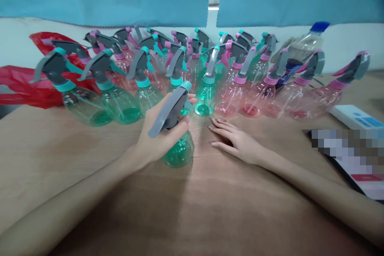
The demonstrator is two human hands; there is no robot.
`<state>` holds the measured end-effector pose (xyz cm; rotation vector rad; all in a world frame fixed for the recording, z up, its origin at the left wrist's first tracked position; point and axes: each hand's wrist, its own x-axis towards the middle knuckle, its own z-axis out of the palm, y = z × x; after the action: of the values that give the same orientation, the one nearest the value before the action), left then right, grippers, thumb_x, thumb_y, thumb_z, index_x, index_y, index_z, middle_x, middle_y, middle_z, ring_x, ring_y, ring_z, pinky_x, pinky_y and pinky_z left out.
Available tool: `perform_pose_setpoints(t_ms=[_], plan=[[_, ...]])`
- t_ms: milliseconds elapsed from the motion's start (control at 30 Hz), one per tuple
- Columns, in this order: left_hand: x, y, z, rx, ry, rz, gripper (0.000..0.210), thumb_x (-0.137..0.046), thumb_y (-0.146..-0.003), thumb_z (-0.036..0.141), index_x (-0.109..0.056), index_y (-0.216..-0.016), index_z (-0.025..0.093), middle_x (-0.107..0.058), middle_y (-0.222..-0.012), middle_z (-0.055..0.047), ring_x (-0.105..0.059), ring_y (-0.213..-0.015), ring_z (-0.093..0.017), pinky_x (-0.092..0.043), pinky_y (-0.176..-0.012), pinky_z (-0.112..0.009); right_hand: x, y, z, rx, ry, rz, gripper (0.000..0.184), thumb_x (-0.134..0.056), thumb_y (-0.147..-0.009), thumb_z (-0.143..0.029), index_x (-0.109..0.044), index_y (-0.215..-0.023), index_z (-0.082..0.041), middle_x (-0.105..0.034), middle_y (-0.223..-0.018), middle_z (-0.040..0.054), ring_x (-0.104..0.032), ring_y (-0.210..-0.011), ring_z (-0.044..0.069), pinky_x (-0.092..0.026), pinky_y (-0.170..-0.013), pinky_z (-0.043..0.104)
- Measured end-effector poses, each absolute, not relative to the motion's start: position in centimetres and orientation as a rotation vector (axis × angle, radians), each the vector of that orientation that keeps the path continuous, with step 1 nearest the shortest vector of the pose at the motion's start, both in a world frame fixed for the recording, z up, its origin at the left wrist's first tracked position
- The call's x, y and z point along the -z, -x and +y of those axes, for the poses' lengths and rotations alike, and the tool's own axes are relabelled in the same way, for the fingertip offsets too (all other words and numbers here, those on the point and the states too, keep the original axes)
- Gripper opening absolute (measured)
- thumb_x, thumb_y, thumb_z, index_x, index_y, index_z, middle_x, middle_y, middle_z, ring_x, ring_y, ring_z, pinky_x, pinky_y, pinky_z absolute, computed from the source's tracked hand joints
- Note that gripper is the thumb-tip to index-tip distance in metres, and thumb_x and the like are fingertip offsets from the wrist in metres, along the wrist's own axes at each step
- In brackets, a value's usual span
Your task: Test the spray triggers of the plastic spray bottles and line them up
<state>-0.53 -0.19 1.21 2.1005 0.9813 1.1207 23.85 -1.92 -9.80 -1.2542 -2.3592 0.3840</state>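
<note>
Within left grip (pixel 159 141), green bottle (pixel 179 153).

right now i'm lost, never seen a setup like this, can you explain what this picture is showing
There is no machine: a person works bare-handed, and a camera worn on their head looks forward and down. The left hand holds a green-tinted spray bottle; the right hand rests palm down on the table. Beyond them stand more spray bottles: in the front row, green-tinted ones on the left, pink-tinted ones on the right. Some red plastic lies at the far left.
</note>
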Motion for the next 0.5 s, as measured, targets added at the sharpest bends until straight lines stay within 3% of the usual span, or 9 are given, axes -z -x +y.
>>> perform_pose_setpoints(t_ms=[133, 500], plan=[[-1.04, 0.56, -0.10, -1.143, -2.120, 1.004, 0.042, -0.058, -0.077, 0.010, -0.058, -0.117, 0.022, -0.067, -0.119, -0.005, -0.065, -0.105, -0.019, -0.055, -0.081, -0.029, 9.76, -23.81, -1.92, -0.373, 1.245, -2.354, 0.055, -0.047, -0.094, -0.052, -0.049, -0.140, -0.022, -0.045, -0.147, 0.0112, -0.033, -0.140, 0.028, -0.030, -0.114, 0.054], [-1.09, 0.24, -0.23, -1.135, -2.108, 1.020, 0.043, -0.060, -0.075, 0.013, -0.056, -0.117, 0.019, -0.065, -0.120, -0.007, -0.069, -0.094, -0.017, -0.059, -0.076, -0.027, 9.61, -23.75, -1.91, -0.360, 1.257, -2.370, 0.058, -0.044, -0.094, -0.054, -0.049, -0.139, -0.018, -0.043, -0.148, 0.0129, -0.031, -0.141, 0.027, -0.029, -0.115, 0.052]])
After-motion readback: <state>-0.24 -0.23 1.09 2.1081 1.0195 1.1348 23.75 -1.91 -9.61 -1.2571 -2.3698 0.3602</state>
